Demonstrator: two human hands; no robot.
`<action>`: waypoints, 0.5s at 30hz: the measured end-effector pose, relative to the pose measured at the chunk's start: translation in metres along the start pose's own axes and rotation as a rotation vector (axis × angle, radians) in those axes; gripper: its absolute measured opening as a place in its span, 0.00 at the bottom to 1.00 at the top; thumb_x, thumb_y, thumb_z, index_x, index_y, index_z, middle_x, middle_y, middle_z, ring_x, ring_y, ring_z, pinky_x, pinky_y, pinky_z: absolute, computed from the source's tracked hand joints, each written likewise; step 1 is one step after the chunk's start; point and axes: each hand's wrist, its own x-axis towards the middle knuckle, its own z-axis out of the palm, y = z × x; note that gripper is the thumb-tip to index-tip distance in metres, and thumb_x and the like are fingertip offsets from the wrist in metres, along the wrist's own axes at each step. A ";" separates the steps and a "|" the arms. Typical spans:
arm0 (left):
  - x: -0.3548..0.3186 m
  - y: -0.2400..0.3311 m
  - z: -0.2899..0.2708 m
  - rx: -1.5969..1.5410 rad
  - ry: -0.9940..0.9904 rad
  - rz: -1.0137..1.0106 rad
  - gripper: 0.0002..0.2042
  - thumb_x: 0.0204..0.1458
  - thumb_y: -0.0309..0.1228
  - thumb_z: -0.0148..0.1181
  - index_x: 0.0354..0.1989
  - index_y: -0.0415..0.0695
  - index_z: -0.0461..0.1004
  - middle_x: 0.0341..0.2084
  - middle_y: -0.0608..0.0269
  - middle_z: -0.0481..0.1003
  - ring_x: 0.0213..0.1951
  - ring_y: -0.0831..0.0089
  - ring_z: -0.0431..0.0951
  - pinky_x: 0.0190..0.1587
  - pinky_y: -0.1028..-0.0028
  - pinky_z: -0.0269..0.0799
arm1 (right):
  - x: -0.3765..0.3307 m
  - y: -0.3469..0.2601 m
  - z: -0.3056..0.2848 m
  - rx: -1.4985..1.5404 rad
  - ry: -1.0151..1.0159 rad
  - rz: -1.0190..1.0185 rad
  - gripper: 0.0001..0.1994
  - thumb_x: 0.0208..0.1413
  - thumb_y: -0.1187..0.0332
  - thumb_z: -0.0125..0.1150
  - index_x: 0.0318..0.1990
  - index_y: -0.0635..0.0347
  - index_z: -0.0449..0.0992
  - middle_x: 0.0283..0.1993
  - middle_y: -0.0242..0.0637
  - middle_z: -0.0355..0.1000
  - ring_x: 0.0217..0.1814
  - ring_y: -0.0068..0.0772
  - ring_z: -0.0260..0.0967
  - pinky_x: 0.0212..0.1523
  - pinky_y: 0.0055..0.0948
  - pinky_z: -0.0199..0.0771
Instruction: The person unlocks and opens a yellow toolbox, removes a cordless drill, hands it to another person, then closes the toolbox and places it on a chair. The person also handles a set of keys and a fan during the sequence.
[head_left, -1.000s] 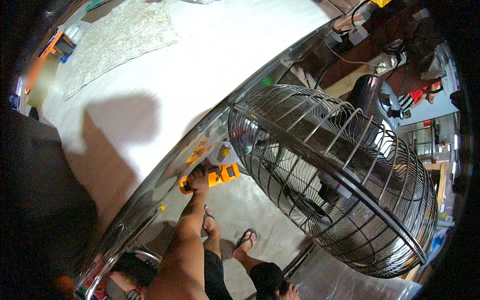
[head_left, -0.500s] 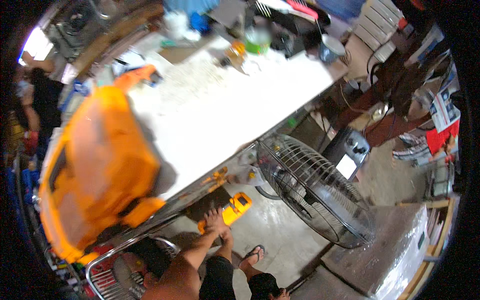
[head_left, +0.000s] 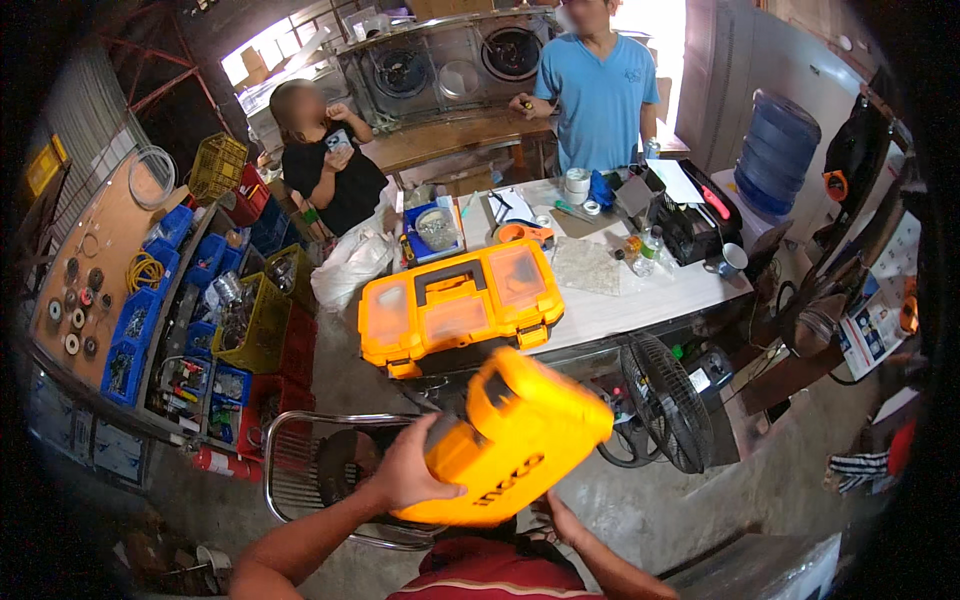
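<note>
Both hands held one orange plastic tool case [head_left: 515, 445] up in front of the person's chest, tilted, its far corner pointing toward the white worktable [head_left: 640, 300]. The left hand [head_left: 410, 470] was clasped around the case's near left edge, thumb on top. The right hand [head_left: 562, 520] sat under the lower right edge, mostly hidden by the case, with only its fingers showing, pressed against the underside; how firmly it gripped could not be told.

Just behind the case, on the near end of the worktable, lay a larger orange toolbox [head_left: 460, 305] with clear lid compartments and a black handle. Below the table's edge stood a black wire-guarded fan [head_left: 665, 405] on the concrete floor. A chrome wire frame [head_left: 300, 460] stood near the left forearm. Farther along the tabletop were a small blue tray of parts [head_left: 435, 230], rolls of tape [head_left: 577, 185], and a white mug [head_left: 732, 260].

Two other people stood at the far side, one in a black shirt [head_left: 330, 175] and one in a blue shirt [head_left: 600, 95]. Blue and yellow parts bins [head_left: 200, 290] lined the left wall, and a blue water jug [head_left: 780, 150] stood at right.
</note>
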 end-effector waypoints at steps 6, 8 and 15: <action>0.014 0.001 -0.015 -1.056 0.311 0.169 0.43 0.45 0.21 0.70 0.71 0.39 0.53 0.57 0.52 0.73 0.56 0.60 0.77 0.62 0.60 0.73 | -0.066 -0.225 0.106 -0.143 0.017 -0.713 0.33 0.72 0.38 0.42 0.65 0.58 0.69 0.57 0.34 0.75 0.56 0.33 0.74 0.56 0.36 0.74; 0.039 -0.018 -0.004 -1.259 0.421 0.141 0.38 0.47 0.24 0.68 0.69 0.38 0.58 0.56 0.51 0.74 0.56 0.59 0.77 0.62 0.60 0.73 | -0.076 -0.297 0.123 -0.483 0.114 -0.887 0.34 0.66 0.38 0.54 0.62 0.62 0.73 0.53 0.41 0.80 0.52 0.37 0.79 0.52 0.39 0.77; 0.117 -0.048 0.052 -1.564 0.446 -0.017 0.38 0.64 0.54 0.56 0.73 0.42 0.54 0.62 0.58 0.70 0.61 0.60 0.72 0.58 0.57 0.74 | -0.020 -0.506 0.178 -1.420 0.398 -0.777 0.40 0.50 0.29 0.65 0.38 0.69 0.84 0.36 0.53 0.82 0.44 0.46 0.82 0.44 0.40 0.78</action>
